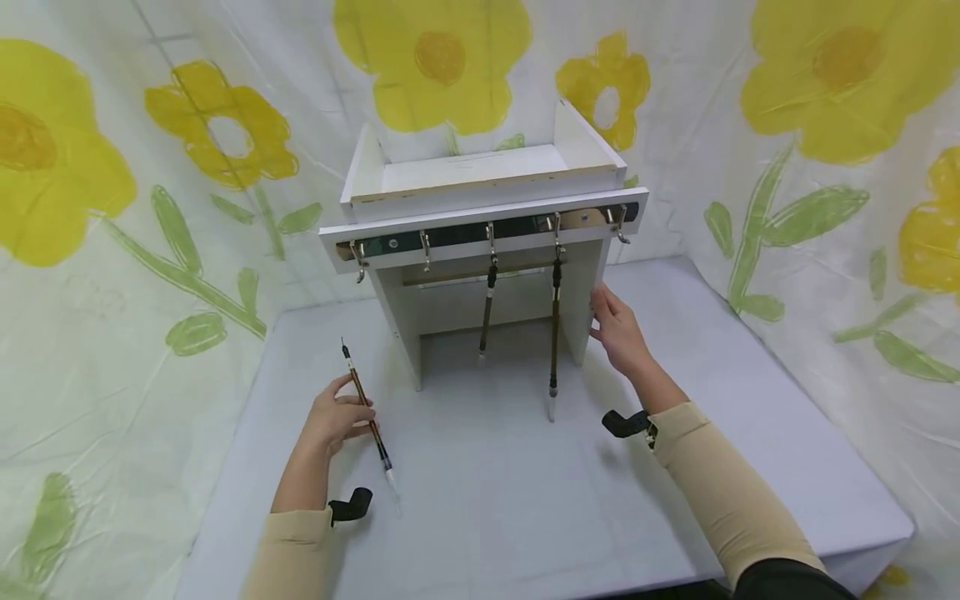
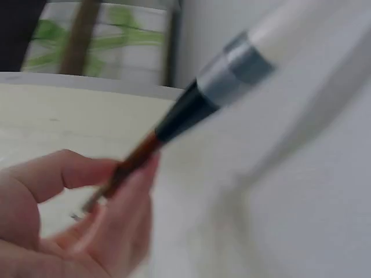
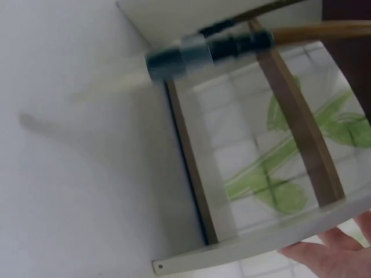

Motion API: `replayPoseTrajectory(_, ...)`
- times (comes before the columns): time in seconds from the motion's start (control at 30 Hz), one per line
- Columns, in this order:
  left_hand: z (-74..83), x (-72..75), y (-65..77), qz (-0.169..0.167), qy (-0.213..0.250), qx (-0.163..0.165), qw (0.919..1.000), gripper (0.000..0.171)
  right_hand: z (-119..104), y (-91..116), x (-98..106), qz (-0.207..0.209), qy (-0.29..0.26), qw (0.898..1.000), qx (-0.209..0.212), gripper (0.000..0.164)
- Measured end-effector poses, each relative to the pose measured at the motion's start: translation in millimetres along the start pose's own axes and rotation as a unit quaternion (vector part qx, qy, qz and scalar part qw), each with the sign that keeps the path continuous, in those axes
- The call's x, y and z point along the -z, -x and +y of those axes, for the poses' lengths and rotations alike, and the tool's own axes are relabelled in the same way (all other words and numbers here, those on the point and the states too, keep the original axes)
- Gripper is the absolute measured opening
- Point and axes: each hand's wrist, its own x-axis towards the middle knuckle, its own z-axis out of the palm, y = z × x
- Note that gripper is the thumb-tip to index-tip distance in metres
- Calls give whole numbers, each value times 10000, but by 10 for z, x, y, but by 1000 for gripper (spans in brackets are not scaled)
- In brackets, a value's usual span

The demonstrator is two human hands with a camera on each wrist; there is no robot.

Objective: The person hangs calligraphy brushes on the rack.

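Note:
My left hand (image 1: 341, 417) pinches a calligraphy brush (image 1: 360, 387) by its brown handle, left of a white wooden stand (image 1: 487, 196). The brush slants, its pale bristles low and its hanging loop up; in the left wrist view its silver-and-black collar (image 2: 223, 84) looms close. My right hand (image 1: 621, 333) touches the outer edge of the stand's right side panel (image 1: 581, 308); the right wrist view shows its fingertips (image 3: 301, 251) against that panel. Two more brushes hang bristles down from hooks, a shorter one (image 1: 487, 317) in the middle and a longer one (image 1: 555, 333) to its right.
A dark metal strip (image 1: 457, 236) with several hooks runs along the stand's front; the two leftmost hooks and the rightmost hold no brush. Above it is a box-like shelf (image 1: 465, 167). A pale cloth covers the table (image 1: 480, 500), and flower-printed sheeting (image 1: 300, 125) surrounds it.

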Motion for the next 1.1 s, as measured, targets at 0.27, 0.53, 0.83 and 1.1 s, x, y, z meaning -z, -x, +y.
replayPoseTrajectory(0.27, 278, 44, 297, 734, 433, -2156, 9728, 95, 37, -15, 13, 43, -128, 9998, -121, 68)
replayPoseTrajectory(0.53, 529, -362, 683, 200, 241, -3689, 9289, 86, 31, -48, 54, 87, -57, 9999, -91, 70)
replayPoseTrajectory(0.83, 715, -719, 787, -457, -437, -3700, 9269, 86, 76, -53, -11, -33, -67, 9998, -170, 70)
replayPoseTrajectory(1.1, 883, -755, 671, -549, -477, -3765, 9235, 88, -21, -86, 39, 25, -3, 9999, -165, 69)
